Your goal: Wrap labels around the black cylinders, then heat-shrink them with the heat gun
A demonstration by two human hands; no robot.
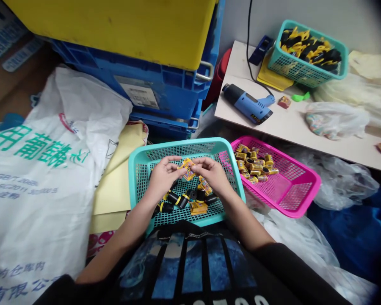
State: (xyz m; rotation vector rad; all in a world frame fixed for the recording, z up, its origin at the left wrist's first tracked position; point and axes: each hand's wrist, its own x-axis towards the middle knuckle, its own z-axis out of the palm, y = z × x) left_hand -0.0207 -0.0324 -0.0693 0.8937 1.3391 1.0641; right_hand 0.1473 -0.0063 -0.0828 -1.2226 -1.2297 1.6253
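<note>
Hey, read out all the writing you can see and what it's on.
White sack, green: "用葡", next characters blurred.
White sack, blue: "仓库内", "有限公", "GB/T"; other print blurred.
Carton: lettering too blurred.
Crate label: too small.
Black shirt: bottom characters cut off.
Heat gun, held yellow packet: too small.

Yellow printed label [188, 169] — tilted, between 2 hands [164, 174], over teal basket [178, 145]

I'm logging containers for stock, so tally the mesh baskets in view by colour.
Turquoise: 2 (near basket beneath the left hand and right hand; far basket on the table)
Pink: 1 (pink basket)
Total: 3
</note>
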